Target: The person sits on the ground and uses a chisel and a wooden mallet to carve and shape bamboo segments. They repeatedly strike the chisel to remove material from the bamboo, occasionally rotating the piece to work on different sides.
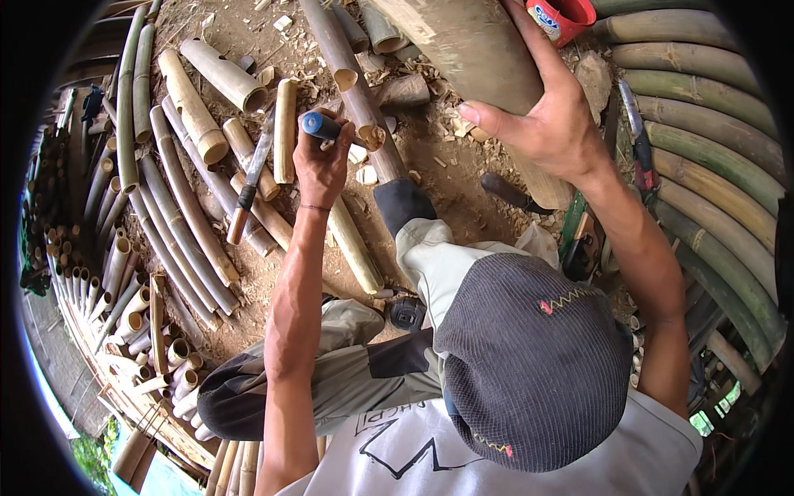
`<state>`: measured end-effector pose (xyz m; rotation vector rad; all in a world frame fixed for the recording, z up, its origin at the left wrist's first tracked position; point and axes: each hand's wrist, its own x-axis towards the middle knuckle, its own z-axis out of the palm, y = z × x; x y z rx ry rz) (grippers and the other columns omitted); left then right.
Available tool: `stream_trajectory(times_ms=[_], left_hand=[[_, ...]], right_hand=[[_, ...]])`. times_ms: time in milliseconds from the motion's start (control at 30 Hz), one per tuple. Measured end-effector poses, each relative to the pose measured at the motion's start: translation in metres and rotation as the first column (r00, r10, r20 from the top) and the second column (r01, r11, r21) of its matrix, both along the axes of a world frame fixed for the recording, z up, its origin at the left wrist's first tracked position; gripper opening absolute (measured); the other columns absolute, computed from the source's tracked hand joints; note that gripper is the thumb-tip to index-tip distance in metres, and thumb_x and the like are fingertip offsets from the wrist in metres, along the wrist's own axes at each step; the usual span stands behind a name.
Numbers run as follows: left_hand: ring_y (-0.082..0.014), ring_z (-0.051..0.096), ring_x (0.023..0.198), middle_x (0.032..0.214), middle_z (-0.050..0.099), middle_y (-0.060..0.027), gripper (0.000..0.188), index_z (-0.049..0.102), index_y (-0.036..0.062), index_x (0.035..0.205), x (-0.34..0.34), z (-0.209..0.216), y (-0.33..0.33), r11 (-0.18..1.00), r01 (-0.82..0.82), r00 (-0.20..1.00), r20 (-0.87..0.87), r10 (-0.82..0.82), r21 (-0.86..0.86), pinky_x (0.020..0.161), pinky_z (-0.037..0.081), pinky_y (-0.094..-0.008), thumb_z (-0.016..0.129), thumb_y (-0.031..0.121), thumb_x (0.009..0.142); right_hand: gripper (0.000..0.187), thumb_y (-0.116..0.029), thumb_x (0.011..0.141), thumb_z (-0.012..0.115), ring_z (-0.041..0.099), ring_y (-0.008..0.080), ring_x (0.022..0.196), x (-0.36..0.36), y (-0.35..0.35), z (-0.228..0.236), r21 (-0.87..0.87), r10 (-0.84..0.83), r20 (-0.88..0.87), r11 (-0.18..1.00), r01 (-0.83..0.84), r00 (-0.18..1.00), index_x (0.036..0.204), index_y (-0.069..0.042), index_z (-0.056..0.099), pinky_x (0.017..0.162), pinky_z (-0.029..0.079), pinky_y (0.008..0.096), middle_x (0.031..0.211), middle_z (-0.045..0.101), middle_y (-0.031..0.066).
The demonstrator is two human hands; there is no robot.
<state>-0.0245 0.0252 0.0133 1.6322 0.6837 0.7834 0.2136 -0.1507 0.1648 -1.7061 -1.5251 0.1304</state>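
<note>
My left hand (321, 169) is closed around a dark, cylindrical tool handle (319, 126) with a blue end facing up. The tool's working end is hidden. Right beside it lies a long bamboo pole (360, 103) with notches cut in its wall. My right hand (556, 124) is spread against a thick, pale brown bamboo piece (484, 62) at the top, thumb on the near edge and fingers along the right side. Left of my left hand, a knife (259, 161) with a wood and black handle lies over the cut bamboo.
Cut bamboo tubes (192, 107) and long poles (192, 194) cover the left. Green bamboo stalks (703, 112) line the right, near another knife (635, 124). A red container (571, 21) stands top right. Wood chips litter the dirt. A dark cap (533, 364) blocks the lower middle.
</note>
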Motion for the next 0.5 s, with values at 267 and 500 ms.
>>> stream_trajectory(times_ms=[267, 500], left_hand=[[-0.0151, 0.065, 0.098, 0.109, 0.068, -0.0088, 0.032, 0.059, 0.0023, 0.12, -0.005, -0.021, -0.005, 0.993, -0.108, 0.994, 0.034, 0.106, 0.055, 0.081, 0.057, -0.0299, 0.069, 0.001, 0.09], [-0.0136, 0.063, 0.098, 0.111, 0.066, -0.0074, 0.03, 0.058, -0.0008, 0.118, -0.023, -0.031, -0.007, 0.968, -0.191, 0.978, 0.055, 0.202, -0.163, 0.087, 0.052, -0.0276, 0.069, 0.003, 0.09]], right_hand=[[0.117, -0.03, 0.065, 0.09, 0.062, 0.021, 0.069, -0.01, 0.046, -0.032, -0.083, 0.232, 0.557, 0.971, -0.224, 0.797, 0.156, -0.036, 0.018, 0.061, 0.063, 0.0309, 0.095, 0.056, 0.0102], [0.096, -0.027, 0.073, 0.084, 0.063, 0.0207, 0.074, -0.047, 0.095, -0.001, -0.357, 0.409, 0.63, 0.908, -0.222, 0.66, 0.152, -0.04, 0.031, 0.066, 0.063, 0.0266, 0.106, 0.061, 0.0103]])
